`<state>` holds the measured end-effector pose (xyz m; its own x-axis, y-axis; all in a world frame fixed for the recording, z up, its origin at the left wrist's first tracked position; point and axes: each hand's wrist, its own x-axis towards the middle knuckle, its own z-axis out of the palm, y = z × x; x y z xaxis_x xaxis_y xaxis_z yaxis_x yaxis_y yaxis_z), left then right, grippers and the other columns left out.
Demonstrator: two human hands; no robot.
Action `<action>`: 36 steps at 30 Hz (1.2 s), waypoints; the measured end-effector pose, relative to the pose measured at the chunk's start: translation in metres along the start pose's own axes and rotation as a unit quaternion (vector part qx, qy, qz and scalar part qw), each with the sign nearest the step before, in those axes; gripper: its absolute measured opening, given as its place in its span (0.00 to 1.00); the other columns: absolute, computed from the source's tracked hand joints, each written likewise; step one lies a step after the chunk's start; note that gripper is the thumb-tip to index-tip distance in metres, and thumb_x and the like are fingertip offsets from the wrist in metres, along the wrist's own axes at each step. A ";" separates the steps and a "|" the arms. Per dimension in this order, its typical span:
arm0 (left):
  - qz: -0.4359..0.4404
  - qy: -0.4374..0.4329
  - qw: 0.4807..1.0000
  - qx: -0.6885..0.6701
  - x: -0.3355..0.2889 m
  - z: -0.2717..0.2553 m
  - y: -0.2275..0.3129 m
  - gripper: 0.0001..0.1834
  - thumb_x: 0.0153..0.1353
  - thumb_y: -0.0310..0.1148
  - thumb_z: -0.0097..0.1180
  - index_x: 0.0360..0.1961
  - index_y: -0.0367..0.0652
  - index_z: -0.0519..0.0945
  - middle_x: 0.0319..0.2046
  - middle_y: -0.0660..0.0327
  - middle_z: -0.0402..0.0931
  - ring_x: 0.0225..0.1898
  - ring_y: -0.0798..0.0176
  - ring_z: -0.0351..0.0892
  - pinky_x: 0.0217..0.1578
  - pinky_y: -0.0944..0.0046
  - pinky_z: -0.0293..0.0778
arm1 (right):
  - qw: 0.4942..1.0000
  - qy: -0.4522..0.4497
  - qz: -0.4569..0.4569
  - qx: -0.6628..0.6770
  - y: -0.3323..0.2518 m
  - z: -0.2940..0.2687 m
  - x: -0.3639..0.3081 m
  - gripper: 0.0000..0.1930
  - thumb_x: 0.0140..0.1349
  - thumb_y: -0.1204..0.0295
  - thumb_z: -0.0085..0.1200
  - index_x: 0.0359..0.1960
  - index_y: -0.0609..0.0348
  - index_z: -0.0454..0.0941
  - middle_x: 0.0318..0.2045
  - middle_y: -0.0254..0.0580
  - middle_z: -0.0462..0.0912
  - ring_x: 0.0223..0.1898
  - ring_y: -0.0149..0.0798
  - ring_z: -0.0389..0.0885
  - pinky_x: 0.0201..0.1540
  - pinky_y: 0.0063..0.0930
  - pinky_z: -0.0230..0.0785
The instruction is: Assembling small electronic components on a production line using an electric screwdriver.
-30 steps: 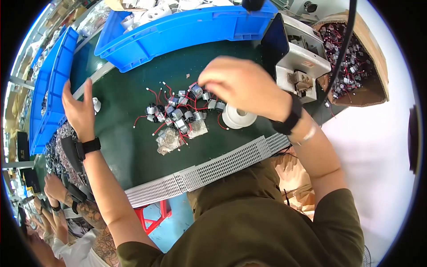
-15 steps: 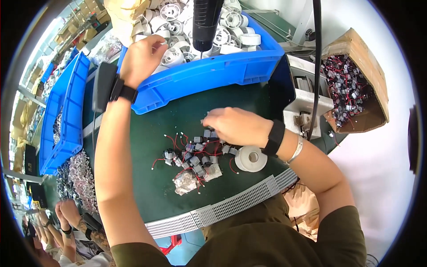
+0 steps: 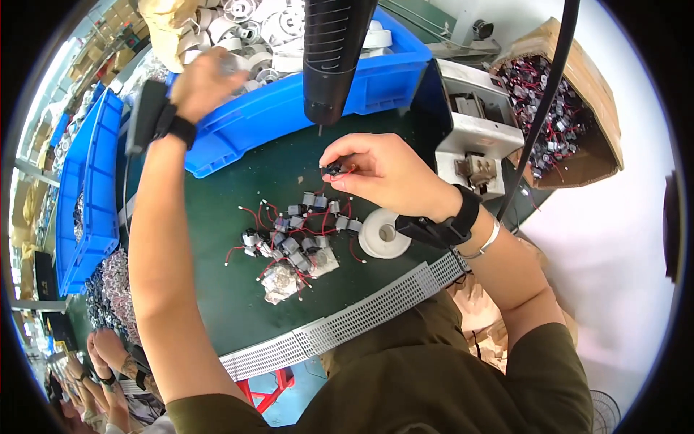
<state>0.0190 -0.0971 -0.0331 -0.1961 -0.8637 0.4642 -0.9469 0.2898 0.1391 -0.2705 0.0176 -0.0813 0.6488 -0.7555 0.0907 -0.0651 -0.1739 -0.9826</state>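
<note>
My right hand (image 3: 387, 170) is closed around a small dark motor (image 3: 332, 168) with a red wire, raised above the green table (image 3: 217, 311). Below it lies a loose pile of small grey motors (image 3: 290, 246) with red wires, partly over a crumpled silvery wrapper (image 3: 280, 283). A white round hub (image 3: 370, 237) rests flat beside the pile, near my right wrist. At the far left my left hand (image 3: 206, 83) is over the rim of a blue bin (image 3: 289, 108) full of white plastic hubs (image 3: 285, 30). Motion smears its fingers, so its grip is unclear.
A black electric screwdriver (image 3: 329, 79) hangs over the table, bit downward. A metal fixture (image 3: 477, 130) stands at right, beside a cardboard box (image 3: 607, 134) of wired motors. Another blue bin (image 3: 90, 202) is at left. A perforated strip (image 3: 347, 325) lines the near edge. Co-workers' hands (image 3: 108, 351) show lower left.
My right hand has lifted from the pile toward the screwdriver, a motor now visible in its fingers. My left hand is still by the bin, now blurred. The whole view has shifted.
</note>
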 end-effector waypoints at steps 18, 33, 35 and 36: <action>0.060 0.007 0.891 -0.450 -0.195 0.051 0.206 0.31 0.54 0.26 0.60 0.60 0.36 0.64 0.54 0.48 0.67 0.54 0.50 0.70 0.54 0.57 0.67 | 0.970 0.210 -0.054 0.112 0.006 -0.017 -0.097 0.13 0.58 0.80 0.57 0.45 0.67 0.74 0.41 0.41 0.77 0.34 0.30 0.80 0.38 0.22 0.75; 0.029 -0.002 0.937 -0.349 -0.214 0.051 0.210 0.35 0.40 0.24 0.70 0.52 0.40 0.67 0.55 0.48 0.67 0.56 0.50 0.70 0.54 0.57 0.67 | 0.994 0.095 -0.017 -0.049 0.012 -0.011 -0.107 0.13 0.58 0.82 0.54 0.46 0.66 0.75 0.41 0.38 0.77 0.40 0.28 0.77 0.45 0.22 0.72; 0.025 0.083 0.940 -0.330 -0.213 0.040 0.214 0.37 0.38 0.28 0.72 0.52 0.38 0.69 0.52 0.47 0.69 0.54 0.46 0.69 0.54 0.51 0.66 | 0.996 0.084 -0.008 -0.023 0.009 -0.009 -0.108 0.15 0.57 0.82 0.56 0.47 0.65 0.75 0.43 0.37 0.76 0.41 0.28 0.77 0.46 0.22 0.72; 0.023 0.100 0.947 -0.304 -0.213 0.036 0.216 0.34 0.40 0.27 0.71 0.51 0.37 0.71 0.48 0.50 0.73 0.49 0.48 0.73 0.49 0.54 0.69 | 0.997 0.071 -0.001 0.004 0.006 -0.007 -0.108 0.16 0.56 0.82 0.57 0.48 0.64 0.74 0.44 0.37 0.75 0.42 0.28 0.76 0.47 0.23 0.72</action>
<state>-0.1533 0.1345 -0.1334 -0.1249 -0.7664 0.6301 -0.6055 0.5620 0.5635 -0.3465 0.0935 -0.0960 0.5357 -0.8366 0.1144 -0.0573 -0.1711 -0.9836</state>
